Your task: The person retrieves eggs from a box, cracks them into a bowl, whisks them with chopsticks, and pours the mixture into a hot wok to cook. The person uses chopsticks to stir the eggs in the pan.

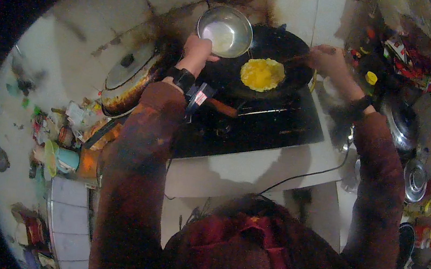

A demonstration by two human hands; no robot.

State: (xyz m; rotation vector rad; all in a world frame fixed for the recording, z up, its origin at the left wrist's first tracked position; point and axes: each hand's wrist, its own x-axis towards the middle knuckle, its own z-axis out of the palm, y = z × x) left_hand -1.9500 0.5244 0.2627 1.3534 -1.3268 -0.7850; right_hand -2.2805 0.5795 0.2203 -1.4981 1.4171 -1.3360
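Observation:
My left hand (198, 52) grips the rim of a stainless steel bowl (234, 39), tilted over the left side of a black wok (293, 42). A pale trace of liquid shows inside the bowl. In the wok lies a round, yellow egg (262, 74), paler and ruffled at its edge. Closed around the end of a thin brownish utensil (297, 59), my right hand (330, 62) is at the wok's right rim. The utensil's far end is too dark to make out. A brown handle (222, 107) points towards me below the wok.
The wok stands on a black glass-topped stove (247, 138). Left of it is a large lidded pan (123, 89) with scorched sides. A black cable (300, 174) crosses the white counter front. At right are a yellow-capped bottle (370, 78) and a shiny metal pot (401, 122).

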